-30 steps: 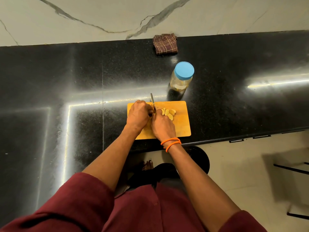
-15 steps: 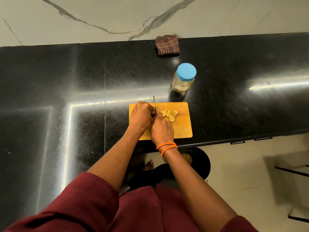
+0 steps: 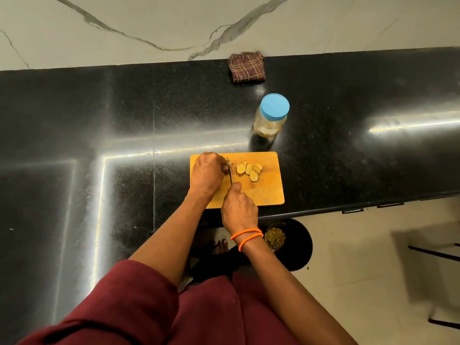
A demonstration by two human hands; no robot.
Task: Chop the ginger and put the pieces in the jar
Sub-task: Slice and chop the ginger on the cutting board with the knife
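Ginger slices [image 3: 249, 169] pale, brown-edged; left hand [image 3: 207, 174] clenched over ginger, right hand [image 3: 239, 207] gripping knife [image 3: 230, 171].

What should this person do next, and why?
Probably another slice: the right hand holds the knife against the ginger under the left hand. Only a few slices lie on the board, and the jar is capped.

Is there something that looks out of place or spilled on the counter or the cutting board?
Nothing stands out. The ginger slices lie together on the cutting board, none on the counter. The jar stands upright behind the board with its blue lid on, and the folded cloth lies at the back edge.
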